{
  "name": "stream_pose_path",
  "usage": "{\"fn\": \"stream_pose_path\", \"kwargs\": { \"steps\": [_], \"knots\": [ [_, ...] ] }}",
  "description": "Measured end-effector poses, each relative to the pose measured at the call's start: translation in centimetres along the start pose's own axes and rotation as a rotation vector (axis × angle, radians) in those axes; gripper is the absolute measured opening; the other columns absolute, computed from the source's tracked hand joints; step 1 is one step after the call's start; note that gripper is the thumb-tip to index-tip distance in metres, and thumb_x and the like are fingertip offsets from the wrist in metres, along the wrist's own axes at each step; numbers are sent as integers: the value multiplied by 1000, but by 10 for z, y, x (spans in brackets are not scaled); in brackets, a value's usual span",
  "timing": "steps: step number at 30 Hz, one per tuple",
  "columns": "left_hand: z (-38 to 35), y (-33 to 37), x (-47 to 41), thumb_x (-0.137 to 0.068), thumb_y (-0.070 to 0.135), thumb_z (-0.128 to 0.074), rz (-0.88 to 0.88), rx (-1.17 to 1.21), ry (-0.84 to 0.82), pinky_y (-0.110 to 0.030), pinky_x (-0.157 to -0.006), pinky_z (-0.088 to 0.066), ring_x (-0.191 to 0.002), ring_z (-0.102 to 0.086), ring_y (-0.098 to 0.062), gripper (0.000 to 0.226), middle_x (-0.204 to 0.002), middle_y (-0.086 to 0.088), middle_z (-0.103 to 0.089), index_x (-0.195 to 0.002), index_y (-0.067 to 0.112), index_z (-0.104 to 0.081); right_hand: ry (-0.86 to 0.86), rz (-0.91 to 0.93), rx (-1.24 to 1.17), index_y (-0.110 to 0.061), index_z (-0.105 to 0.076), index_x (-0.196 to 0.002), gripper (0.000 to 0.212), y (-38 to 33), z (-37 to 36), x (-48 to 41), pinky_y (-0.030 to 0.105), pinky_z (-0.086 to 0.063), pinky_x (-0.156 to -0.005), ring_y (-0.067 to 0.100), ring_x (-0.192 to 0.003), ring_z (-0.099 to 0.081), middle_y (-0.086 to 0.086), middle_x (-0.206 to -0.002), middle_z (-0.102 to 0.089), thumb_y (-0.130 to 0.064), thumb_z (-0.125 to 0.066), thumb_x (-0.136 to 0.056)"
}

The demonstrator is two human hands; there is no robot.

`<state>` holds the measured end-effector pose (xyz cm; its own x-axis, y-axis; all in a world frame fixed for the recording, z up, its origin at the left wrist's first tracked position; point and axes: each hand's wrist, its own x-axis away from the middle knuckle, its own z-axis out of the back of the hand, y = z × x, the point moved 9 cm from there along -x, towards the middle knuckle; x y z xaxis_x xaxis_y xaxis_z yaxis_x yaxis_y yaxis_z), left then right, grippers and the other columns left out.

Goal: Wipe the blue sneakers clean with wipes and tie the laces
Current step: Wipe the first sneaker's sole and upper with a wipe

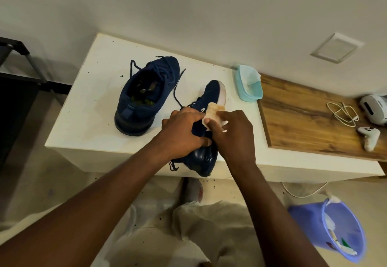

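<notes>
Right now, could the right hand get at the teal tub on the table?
Probably yes: the teal tub stands open just beyond the right hand, with only bare white table between. But that hand holds a soiled wipe against the sneaker, so it must let go first.

Open tabletop (88, 107) lies left of the upright sneaker (144, 90); a wipes tub (249, 83) crowds the right.

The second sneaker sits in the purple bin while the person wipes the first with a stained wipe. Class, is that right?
No. The head view shows the second sneaker standing on the white table, not in the bin; the rest holds.
</notes>
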<state>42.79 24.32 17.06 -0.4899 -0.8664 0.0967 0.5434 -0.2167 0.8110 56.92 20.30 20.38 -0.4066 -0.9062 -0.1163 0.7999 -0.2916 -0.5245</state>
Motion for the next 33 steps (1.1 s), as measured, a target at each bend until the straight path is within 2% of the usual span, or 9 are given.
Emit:
{"fn": "stream_pose_path", "kwargs": {
  "steps": [5,10,14,19,22,24,28,31,33],
  "knots": [
    [0,0,-1,-79,40,-83,28,-22,-43,-52,-111,-36,-135,-44,-23,75,-148,2,-47,-145,26,-51,121,175,23,-15,-74,-113,21,-16,16,-20,29,-49,-80,18,-91,-64,5,-102,-70,-21,-64,-96],
    [1,-2,0,-81,37,-82,39,-21,-60,-47,-112,-34,-134,-44,-23,64,-147,3,-47,-138,24,-55,61,189,-104,-14,-75,-110,19,-11,6,-45,37,-54,-82,15,-90,-62,3,-100,-67,-20,-64,-96],
    [0,0,0,-80,37,-83,22,9,-59,-48,-109,-34,-131,-46,-22,60,-143,6,-49,-134,30,-59,-54,322,-119,-18,-76,-108,16,-5,-2,2,30,-53,-74,13,-87,-60,-3,-92,-61,-18,-68,-94],
    [0,4,2,-82,34,-81,32,-8,-72,-48,-112,-33,-134,-43,-23,61,-147,3,-45,-136,23,-57,132,288,-104,-21,-75,-103,11,8,10,-23,34,-51,-71,15,-87,-57,-7,-92,-61,-20,-67,-95],
    [1,4,5,-85,32,-80,52,-3,-94,-46,-115,-31,-136,-42,-23,58,-148,2,-44,-137,19,-56,202,165,-202,-24,-75,-105,15,12,14,-62,26,-47,-77,10,-92,-57,-11,-97,-61,-20,-64,-96],
    [2,4,5,-86,33,-79,53,-10,-100,-44,-115,-30,-136,-41,-23,59,-149,3,-44,-138,20,-55,181,189,-165,-22,-75,-107,16,3,14,-69,28,-48,-80,12,-95,-56,-8,-100,-62,-19,-62,-97],
    [3,2,1,-83,34,-81,57,6,-94,-42,-112,-29,-136,-40,-22,63,-149,5,-43,-139,25,-55,20,350,215,-14,-68,-123,33,-18,2,-19,30,-47,-81,24,-102,-55,8,-111,-61,-11,-68,-90],
    [1,0,0,-81,35,-82,61,12,-80,-47,-114,-32,-135,-43,-22,66,-148,5,-45,-141,29,-54,-62,317,328,-15,-55,-140,44,-14,-1,23,34,-46,-99,27,-127,-51,9,-141,-55,-21,-61,-97],
    [1,-1,0,-81,34,-81,53,27,-70,-50,-112,-35,-133,-45,-22,63,-146,5,-46,-139,29,-57,-181,223,252,-19,-38,-152,49,-15,-9,32,36,-31,-115,21,-144,-36,4,-158,-37,-36,-39,-106]
  ]
}}
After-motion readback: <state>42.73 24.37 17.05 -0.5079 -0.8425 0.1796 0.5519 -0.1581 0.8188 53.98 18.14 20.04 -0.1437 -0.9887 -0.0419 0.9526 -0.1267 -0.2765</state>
